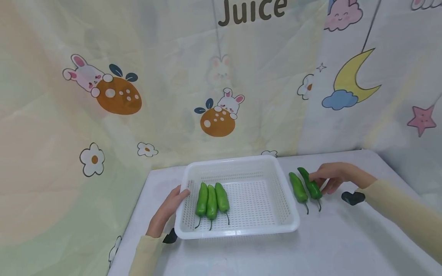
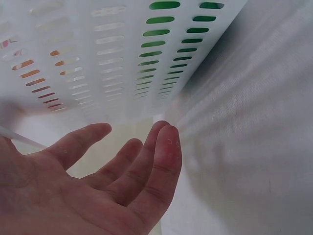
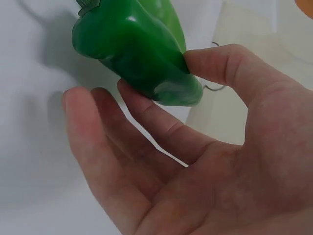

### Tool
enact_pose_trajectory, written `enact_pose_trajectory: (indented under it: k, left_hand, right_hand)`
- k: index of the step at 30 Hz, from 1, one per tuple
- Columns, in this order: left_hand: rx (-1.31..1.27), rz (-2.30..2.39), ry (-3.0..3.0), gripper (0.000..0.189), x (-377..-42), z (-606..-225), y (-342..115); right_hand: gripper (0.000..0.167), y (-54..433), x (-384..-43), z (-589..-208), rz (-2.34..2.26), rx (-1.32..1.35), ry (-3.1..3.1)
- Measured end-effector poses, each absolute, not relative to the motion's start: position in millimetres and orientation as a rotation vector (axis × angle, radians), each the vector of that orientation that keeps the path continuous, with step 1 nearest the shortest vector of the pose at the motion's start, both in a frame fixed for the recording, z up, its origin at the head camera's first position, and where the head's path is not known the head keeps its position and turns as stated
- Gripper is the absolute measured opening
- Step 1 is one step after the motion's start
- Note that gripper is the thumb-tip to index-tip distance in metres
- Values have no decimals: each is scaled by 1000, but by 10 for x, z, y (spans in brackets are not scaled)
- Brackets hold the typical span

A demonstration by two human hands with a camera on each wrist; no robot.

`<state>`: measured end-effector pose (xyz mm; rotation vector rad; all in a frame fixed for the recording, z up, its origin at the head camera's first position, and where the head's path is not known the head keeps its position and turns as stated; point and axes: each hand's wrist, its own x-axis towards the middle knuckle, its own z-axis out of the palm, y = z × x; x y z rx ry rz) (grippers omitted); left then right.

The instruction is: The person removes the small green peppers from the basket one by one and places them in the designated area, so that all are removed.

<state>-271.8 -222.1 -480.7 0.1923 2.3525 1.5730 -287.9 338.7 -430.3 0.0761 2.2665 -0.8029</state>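
On the right side of the table, my right hand (image 1: pixel 333 176) pinches a green chili pepper (image 1: pixel 309 184) between thumb and forefinger. In the right wrist view the thumb lies on one side of this glossy pepper (image 3: pixel 137 49), while the other fingers are spread below it. A second green pepper (image 1: pixel 298 188) lies just left of it, stem towards me. My left hand (image 1: pixel 169 211) is at the left rim of a white plastic basket (image 1: pixel 238 232). Its fingers (image 2: pixel 166 152) are loosely bent beside the slotted wall. Three green peppers (image 1: pixel 211 203) lie side by side inside the basket's left half.
The basket stands on a white-covered table (image 1: pixel 241 257). Behind and left of it hangs a pale curtain (image 1: pixel 172 96) printed with rabbits, flowers and a moon. Dark bands show at my left wrist (image 1: pixel 170 236) and right wrist (image 1: pixel 353 197).
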Motion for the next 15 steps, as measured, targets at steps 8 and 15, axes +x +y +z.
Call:
enact_pose_trajectory:
  k: [8,15]
  left_hand:
    - [155,1566,2381,51,-2722,-4811,-2213]
    - [154,1569,2379,50,-2748,-4834,-2216]
  right_hand:
    - [37,3222,-2867,-4287,-665,86,2352]
    - [35,3145,-2875,-4277,-593,105,2373]
